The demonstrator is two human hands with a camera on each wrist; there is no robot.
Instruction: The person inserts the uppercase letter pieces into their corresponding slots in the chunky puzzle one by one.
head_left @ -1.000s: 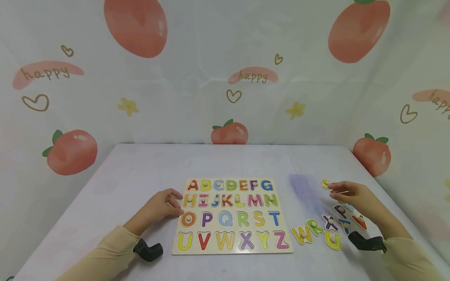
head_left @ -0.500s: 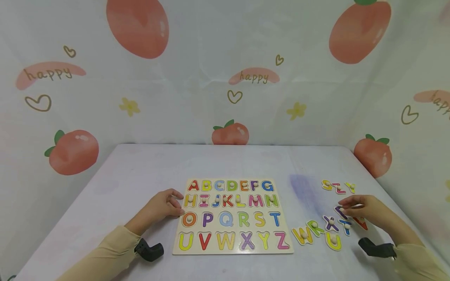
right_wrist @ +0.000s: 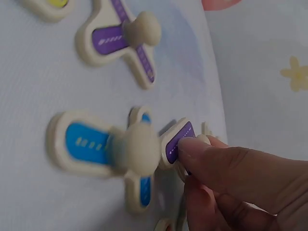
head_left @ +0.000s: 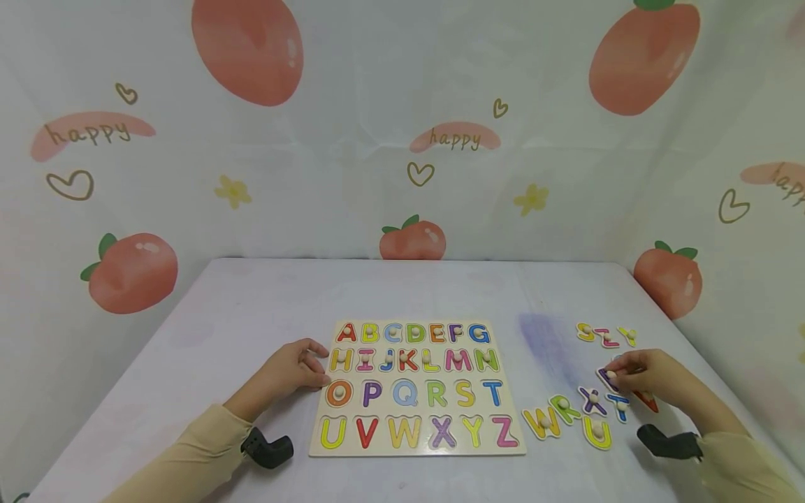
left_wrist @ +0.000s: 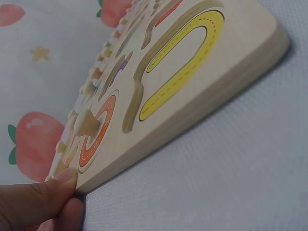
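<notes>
Now pinching the knobbed, purple wooden letter P (right_wrist: 175,144) in the right hand's grip (head_left: 650,372), wider moments ago, right of the cream wooden alphabet board (head_left: 418,411), apparently securing its unfilled P slot's (head_left: 372,393) match.

White fabric backdrop (head_left: 352,181): I see 5 brown outlined hearts (head_left: 420,174)
White cloth-covered table (head_left: 251,293): 1 hazy violet patch (head_left: 542,339)

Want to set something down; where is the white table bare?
Bare: the white table beyond the pale wooden alphabet board, toward the peach-printed white backdrop, and left of the left hand. Crowded: right of the board, with colourful knobbed letter pieces by the right hand.
</notes>
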